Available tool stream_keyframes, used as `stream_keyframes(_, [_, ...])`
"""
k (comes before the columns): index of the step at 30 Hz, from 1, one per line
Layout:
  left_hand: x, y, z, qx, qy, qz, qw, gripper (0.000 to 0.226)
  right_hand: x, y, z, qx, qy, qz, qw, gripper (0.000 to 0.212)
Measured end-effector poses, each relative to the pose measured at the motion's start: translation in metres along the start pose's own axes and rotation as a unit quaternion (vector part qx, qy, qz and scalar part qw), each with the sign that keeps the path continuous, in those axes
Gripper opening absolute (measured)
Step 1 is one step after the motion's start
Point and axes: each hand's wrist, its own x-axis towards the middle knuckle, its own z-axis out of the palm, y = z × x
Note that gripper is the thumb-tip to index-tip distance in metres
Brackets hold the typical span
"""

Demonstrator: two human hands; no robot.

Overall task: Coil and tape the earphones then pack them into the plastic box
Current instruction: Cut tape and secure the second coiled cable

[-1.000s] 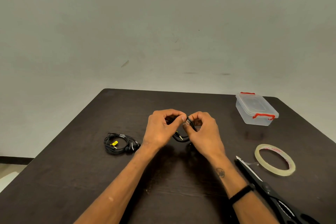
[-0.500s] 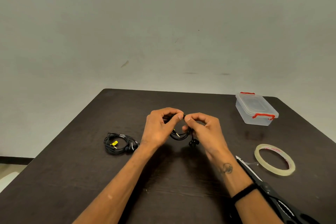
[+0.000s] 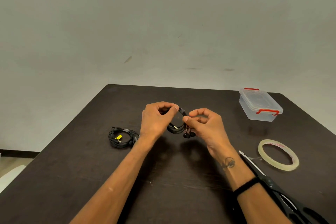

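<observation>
- Scissors [image 3: 263,176], black handles, lie at the near right edge of the dark table [image 3: 91,169], blades pointing away, partly under the right forearm.
- Black band [image 3: 245,186] sits on the right wrist; a small tattoo [image 3: 228,163] shows just beyond it.
- Roll of clear tape [image 3: 278,154] lies flat on the table, just right of the scissor tips, not touching them.
- Second set of black earphones [image 3: 121,137], already coiled, with a yellow tag, lies on the table left of the left wrist, close to it.
- Coiled black earphones [image 3: 179,125] are held above the table centre, between both hands; the coil hangs as a loop, jack visible inside it, both earbuds dangling at the lower right.
- Left hand [image 3: 156,120]: fingers curled, thumb and forefinger pinch the top of the coil.
- Right hand [image 3: 205,123]: fingers curled, thumb and forefinger tips meet at the coil's right side; it appears to pinch the cable there.
- Clear plastic box [image 3: 260,104], lid on, red latches at both ends, stands at the far right of the table, well apart from the hands.
- Plain pale wall [image 3: 163,23] behind the table.
</observation>
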Motion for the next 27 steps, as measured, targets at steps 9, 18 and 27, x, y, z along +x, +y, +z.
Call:
stream_keyframes(9, [-0.004,0.000,-0.051,0.146,0.029,0.000,0.989,0.043,-0.017,0.005,0.030,0.056,-0.027,0.037,0.997,0.022])
stream_keyframes(18, [-0.016,-0.023,-0.090,0.186,0.119,0.038,0.975,0.064,-0.022,0.015,0.063,-0.158,-0.018,0.027,0.987,0.009])
stream_keyframes(27, [-0.021,-0.027,-0.076,0.280,0.027,0.107,0.953,0.080,-0.029,0.012,0.055,-0.264,0.080,-0.049,0.960,0.012])
